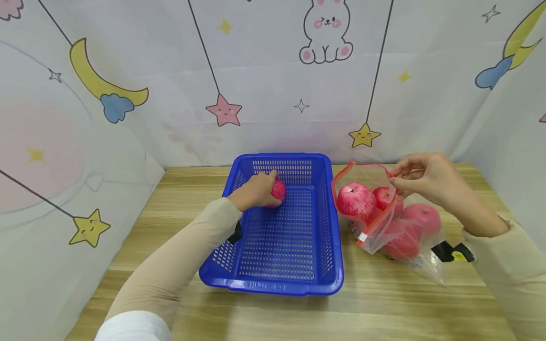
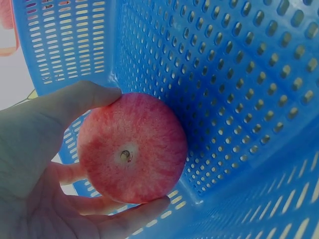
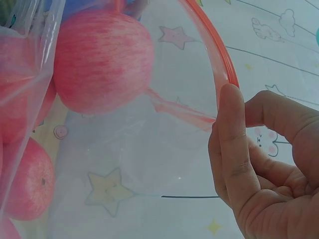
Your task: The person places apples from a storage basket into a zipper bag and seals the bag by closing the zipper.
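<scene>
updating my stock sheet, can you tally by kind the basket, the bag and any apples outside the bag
Blue plastic basket: 1
Clear slider zip bag: 1
Red apple, held by the left hand: 1
Total: 3

One streaked red apple (image 1: 279, 190), held inside a blue perforated basket (image 1: 273, 286). Beside it, before me: one clear bag (image 1: 377, 241), red-edged, mouth open, several apples (image 1: 356, 201) within.

Room to reach down lies over the near part of the blue basket (image 1: 277, 246) — its raised walls bar a sideways pass. The left hand (image 1: 259, 189) blocks the far left; the bag (image 1: 378, 239) crowds the right rim.
</scene>
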Demonstrator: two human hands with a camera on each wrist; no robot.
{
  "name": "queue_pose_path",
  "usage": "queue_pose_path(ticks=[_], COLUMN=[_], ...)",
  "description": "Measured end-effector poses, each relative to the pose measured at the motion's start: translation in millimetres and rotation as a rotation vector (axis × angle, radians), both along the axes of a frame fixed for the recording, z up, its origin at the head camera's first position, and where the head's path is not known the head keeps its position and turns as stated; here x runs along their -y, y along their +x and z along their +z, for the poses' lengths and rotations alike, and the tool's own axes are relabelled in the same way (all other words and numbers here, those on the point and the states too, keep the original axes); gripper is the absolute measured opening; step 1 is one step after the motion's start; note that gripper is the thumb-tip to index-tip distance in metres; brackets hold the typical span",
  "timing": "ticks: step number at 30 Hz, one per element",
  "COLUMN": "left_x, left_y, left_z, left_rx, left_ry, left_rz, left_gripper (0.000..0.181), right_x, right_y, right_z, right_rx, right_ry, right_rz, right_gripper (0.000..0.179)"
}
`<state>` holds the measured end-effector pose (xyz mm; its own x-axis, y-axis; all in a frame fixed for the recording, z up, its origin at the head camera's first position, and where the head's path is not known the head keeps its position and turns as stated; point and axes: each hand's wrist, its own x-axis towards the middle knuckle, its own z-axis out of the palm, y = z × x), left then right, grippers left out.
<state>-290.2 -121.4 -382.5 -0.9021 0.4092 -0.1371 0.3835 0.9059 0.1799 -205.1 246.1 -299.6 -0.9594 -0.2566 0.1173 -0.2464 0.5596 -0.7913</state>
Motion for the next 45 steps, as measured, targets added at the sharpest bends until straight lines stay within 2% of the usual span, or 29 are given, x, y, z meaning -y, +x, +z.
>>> queue_pose_path(ticks=[16,45], left_x=[1.5,5.7], left_y=[7.4,14.4], left_z=[9.9,16.5], left_rx=[0.008,-0.024], left_ry=[-0.008,0.010], left_rz=[0.004,-0.026], left_gripper=[0.069,0.068], right_x=[1,0], right_y=[-0.3,-0.9], right_z=[-0.4,-2.7], right_rx=[0.005,0.002], right_ry=[-0.004,-0.009], right_rz=[0.000,-0.004], right_gripper=[0.016,0.016])
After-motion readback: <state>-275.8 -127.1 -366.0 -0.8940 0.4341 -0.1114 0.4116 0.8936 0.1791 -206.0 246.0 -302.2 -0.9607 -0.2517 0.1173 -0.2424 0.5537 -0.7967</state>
